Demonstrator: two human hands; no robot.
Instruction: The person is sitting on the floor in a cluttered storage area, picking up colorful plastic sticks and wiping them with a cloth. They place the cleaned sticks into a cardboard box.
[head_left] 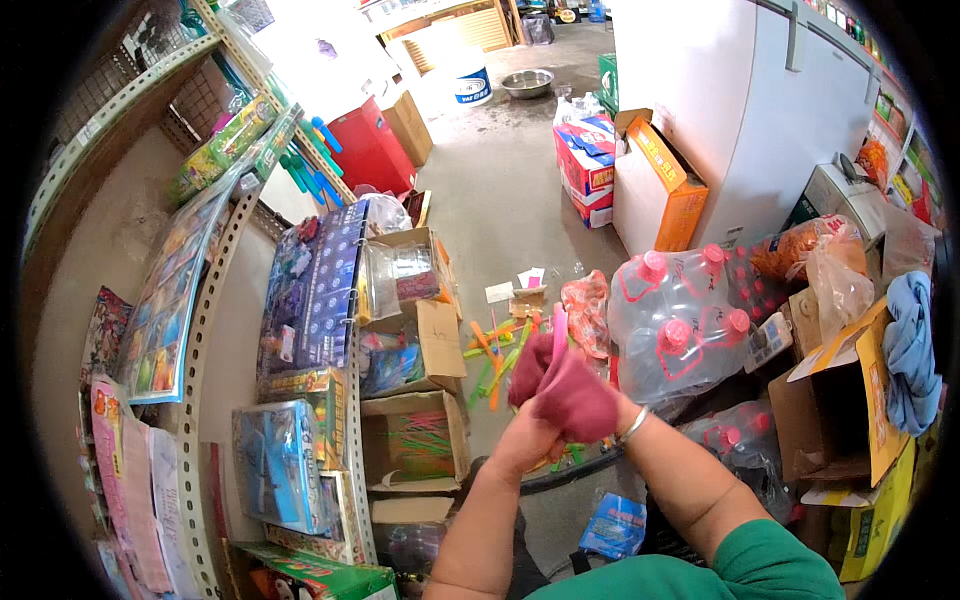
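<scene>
In front of me a maroon cloth (pixel 577 398) is bunched between my two hands. My left hand (pixel 528 442) is closed on its lower left part. The cloth covers most of my right hand (pixel 626 414), which grips it from the right; a silvery bracelet circles that wrist. From the folds a narrow pink piece (pixel 560 324) sticks up, its lower end hidden in the cloth. Beyond the hands, green and orange plastic sticks (pixel 492 362) lie scattered on the floor, with some green bits under my wrists.
Metal shelving (pixel 200 330) with packaged toys stands at left, open cardboard boxes (pixel 412 440) beside it. At right are large clear bottles with pink caps (pixel 675 335), an open yellow carton (pixel 845 400) and a white refrigerator (pixel 760 120). A blue packet (pixel 613 525) lies near me.
</scene>
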